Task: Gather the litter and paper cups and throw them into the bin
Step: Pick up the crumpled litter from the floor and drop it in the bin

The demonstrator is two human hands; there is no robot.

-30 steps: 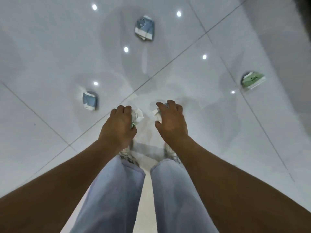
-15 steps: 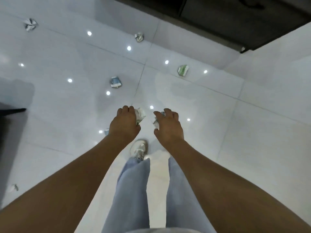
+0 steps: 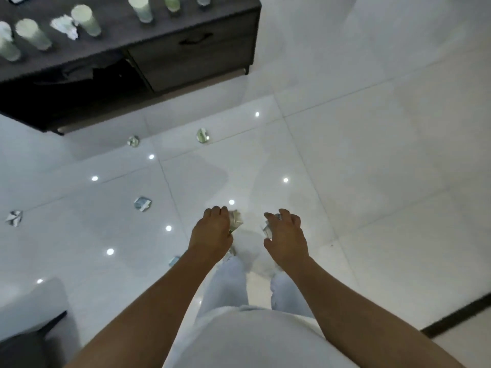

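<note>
ahead of both hands, the floor [image 3: 372,181] carries the litter left to gather. left hand [image 3: 212,232] is curled round a crumpled wad [image 3: 236,221]; right hand [image 3: 285,236] is curled round another wad [image 3: 267,228]. both are full, held side by side at waist height over the legs.

nearest loose piece is a scrap [image 3: 174,260] just left of the left forearm, low and close. a blue-white crushed cup [image 3: 142,203] lies forward-left, well apart from the left hand, with no clear long axis. farther on, a green cup [image 3: 203,136] and a small wad [image 3: 133,141] sit near the foot of the dark bench [image 3: 196,49], and one more wad [image 3: 14,217] lies far left. upright cups [image 3: 85,19] stand on the bench.

everything lies left or forward, so the left hand is nearer. no bin shows; since both hands are loaded, i judge the bin comes before more picking.
</note>
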